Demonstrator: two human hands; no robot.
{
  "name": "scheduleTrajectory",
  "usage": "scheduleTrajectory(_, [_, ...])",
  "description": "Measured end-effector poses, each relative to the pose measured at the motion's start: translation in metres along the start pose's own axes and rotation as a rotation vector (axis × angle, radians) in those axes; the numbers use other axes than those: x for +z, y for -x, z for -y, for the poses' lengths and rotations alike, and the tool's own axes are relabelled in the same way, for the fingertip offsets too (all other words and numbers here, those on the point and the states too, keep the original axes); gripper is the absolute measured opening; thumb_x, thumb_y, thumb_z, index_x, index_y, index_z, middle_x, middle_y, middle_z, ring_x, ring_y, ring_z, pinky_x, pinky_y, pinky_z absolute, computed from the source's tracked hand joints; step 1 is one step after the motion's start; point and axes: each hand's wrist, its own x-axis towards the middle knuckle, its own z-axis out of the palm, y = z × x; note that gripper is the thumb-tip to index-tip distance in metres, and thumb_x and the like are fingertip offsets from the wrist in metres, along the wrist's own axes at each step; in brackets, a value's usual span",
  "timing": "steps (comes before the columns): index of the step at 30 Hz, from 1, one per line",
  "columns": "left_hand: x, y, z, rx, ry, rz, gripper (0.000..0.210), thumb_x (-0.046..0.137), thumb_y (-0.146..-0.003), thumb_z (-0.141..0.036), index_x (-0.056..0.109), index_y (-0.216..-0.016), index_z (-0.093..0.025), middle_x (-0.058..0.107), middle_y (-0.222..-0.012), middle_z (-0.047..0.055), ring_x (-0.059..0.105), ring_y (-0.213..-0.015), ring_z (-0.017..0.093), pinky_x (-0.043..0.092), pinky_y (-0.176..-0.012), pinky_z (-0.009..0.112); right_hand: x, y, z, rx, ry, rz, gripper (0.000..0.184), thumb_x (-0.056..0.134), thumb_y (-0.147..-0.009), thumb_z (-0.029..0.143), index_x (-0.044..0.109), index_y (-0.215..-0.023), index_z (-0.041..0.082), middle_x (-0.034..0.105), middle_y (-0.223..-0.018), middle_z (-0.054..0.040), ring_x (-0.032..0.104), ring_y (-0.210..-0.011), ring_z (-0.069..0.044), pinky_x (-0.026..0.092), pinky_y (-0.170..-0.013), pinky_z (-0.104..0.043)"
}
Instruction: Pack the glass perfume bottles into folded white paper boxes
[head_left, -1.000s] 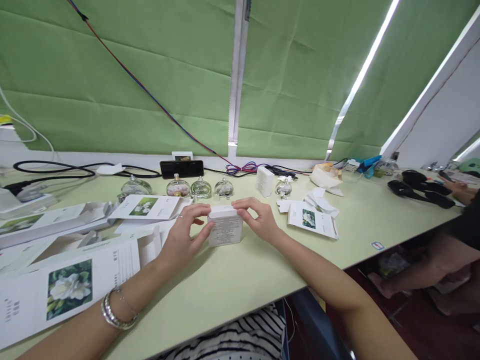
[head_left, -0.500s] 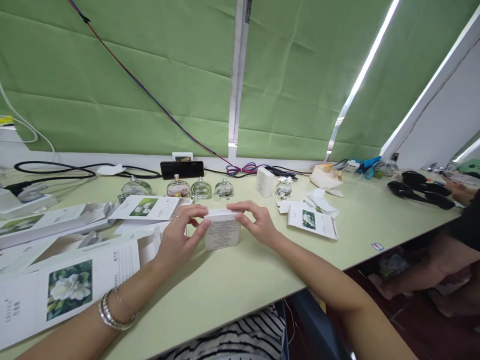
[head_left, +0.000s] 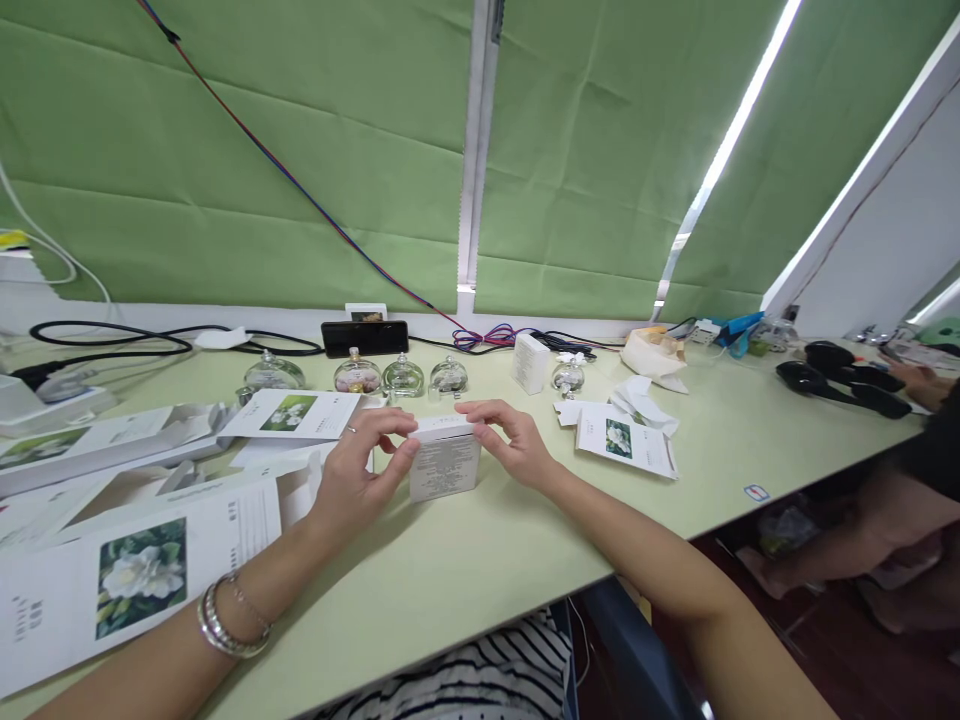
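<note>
A small white printed carton (head_left: 445,467) stands upright on the table in front of me, its lined text facing me. My left hand (head_left: 365,462) grips its upper left corner between thumb and fingers. At the upper right corner, my right hand (head_left: 512,440) pinches the carton the same way. The top flap looks almost flat, with a thin dark gap along its front edge. Behind the carton are round glass bottles, among them a green one (head_left: 403,376) and a clear one (head_left: 448,376). Another white carton (head_left: 530,363) stands farther back.
Flat white boxes with flower pictures (head_left: 142,577) cover the left side. A flower-printed box (head_left: 626,440) and crumpled paper lie right. A phone (head_left: 364,338) leans at the back near cables. Black handled objects (head_left: 844,385) lie far right, beside another person's arm (head_left: 921,385).
The carton and both hands stay in nearly the same place. The top of the carton tilts slightly, and a thin dark gap shows more along its front edge.
</note>
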Motion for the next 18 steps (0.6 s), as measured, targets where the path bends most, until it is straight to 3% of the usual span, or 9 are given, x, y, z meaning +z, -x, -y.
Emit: scheduleTrajectory(18, [0.0001, -0.0016, 0.0002, -0.028, 0.018, -0.006, 0.009, 0.05, -0.086, -0.028, 0.056, -0.09, -0.023, 0.061, -0.091, 0.002, 0.058, -0.086, 0.016, 0.052, -0.061, 0.027, -0.0006, -0.001, 0.004, 0.02, 0.0, 0.006, 0.018, 0.05, -0.088, 0.034, 0.06, -0.091, 0.02, 0.067, -0.11, -0.0098, 0.063, -0.104, -0.02, 0.052, -0.082, -0.034])
